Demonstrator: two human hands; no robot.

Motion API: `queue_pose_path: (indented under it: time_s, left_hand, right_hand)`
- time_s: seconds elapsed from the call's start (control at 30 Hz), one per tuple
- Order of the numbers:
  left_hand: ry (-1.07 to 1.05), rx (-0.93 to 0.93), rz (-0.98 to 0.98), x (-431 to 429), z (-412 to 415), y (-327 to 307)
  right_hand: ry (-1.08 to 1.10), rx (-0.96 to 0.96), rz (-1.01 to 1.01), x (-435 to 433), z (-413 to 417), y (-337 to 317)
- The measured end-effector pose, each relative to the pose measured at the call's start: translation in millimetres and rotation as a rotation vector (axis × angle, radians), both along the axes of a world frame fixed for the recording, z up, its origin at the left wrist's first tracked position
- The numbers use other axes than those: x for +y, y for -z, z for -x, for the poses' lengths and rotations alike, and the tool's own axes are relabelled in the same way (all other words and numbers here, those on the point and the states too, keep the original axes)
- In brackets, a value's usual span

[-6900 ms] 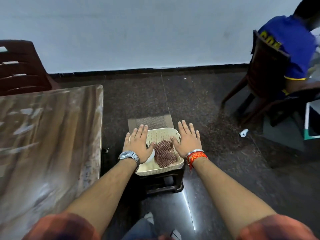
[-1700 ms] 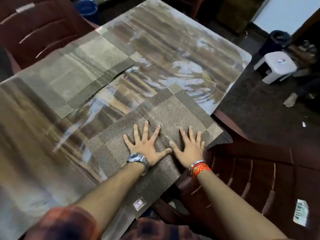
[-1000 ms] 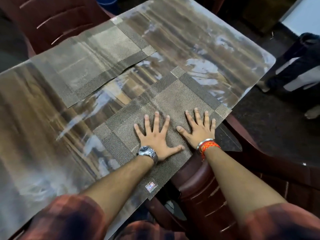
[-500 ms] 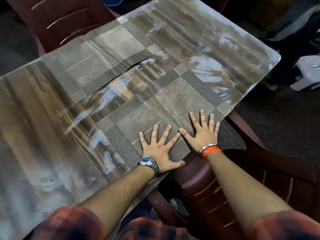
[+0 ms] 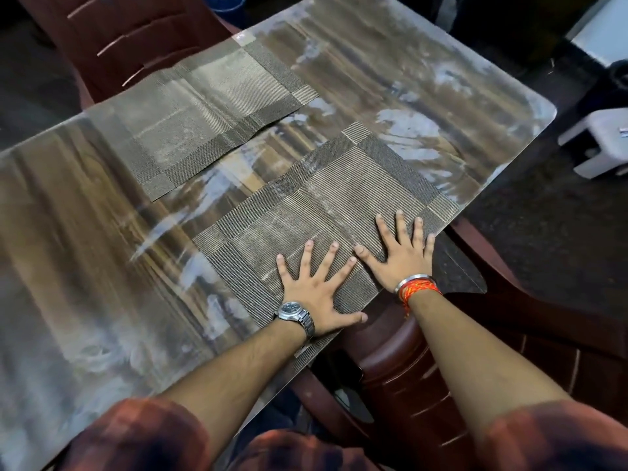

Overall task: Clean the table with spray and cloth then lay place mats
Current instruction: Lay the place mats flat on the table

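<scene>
Two woven grey-brown place mats lie on the glossy wood-grain table [image 5: 85, 253]. The near mat [image 5: 326, 205] sits along the table's near edge, and its near corner hangs slightly past that edge. The far mat [image 5: 210, 120] lies across the table beside a chair. My left hand [image 5: 316, 290] rests flat on the near mat with fingers spread. My right hand [image 5: 402, 251] lies flat beside it at the mat's near edge, fingers also spread. Neither hand holds anything. No spray bottle or cloth is in view.
A dark red plastic chair [image 5: 424, 368] stands under my arms at the table's near side. Another red chair [image 5: 136, 42] stands at the far side. A white stool [image 5: 601, 144] sits on the dark floor at the right.
Earlier my hands were on a basket on a stool beside the table. Over the last second they have slid the near mat further onto the table, toward its right corner.
</scene>
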State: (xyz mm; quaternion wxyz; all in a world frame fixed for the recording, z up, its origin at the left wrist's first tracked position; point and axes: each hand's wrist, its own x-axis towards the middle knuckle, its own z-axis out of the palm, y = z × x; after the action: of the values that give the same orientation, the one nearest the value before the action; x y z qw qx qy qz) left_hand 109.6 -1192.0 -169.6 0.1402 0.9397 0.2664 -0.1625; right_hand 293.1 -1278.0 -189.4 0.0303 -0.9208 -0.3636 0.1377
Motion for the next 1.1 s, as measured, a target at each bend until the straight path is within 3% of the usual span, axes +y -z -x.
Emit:
queue_pose_path:
  time_s: [0.1, 0.2, 0.3, 0.47, 0.6, 1.1]
  left_hand:
    - [-0.065, -0.066, 0.043, 1.6, -0.2, -4.1]
    - [-0.210, -0.223, 0.042, 15.7, -13.9, -8.1]
    - [-0.237, -0.267, 0.013, 47.5, -38.7, -6.6]
    - [-0.039, -0.069, -0.013, 96.7, -63.0, 5.9]
    - [-0.004, 0.047, 0.020, 113.2, -65.9, 4.9]
    - [-0.051, 0.122, 0.033, 122.6, -72.9, -12.5]
  right_hand:
    - [-0.012, -0.042, 0.008, 4.2, 4.1, -5.6]
    - [-0.087, -0.154, -0.140, 13.8, 23.1, -15.0]
    - [-0.198, -0.089, -0.172, 21.9, 52.9, -11.1]
    - [-0.086, -0.032, -0.096, 19.5, 65.3, 6.0]
    - [-0.068, -0.030, -0.079, 15.5, 57.3, 2.6]
    - [0.094, 0.110, -0.097, 7.1, 35.0, -12.0]
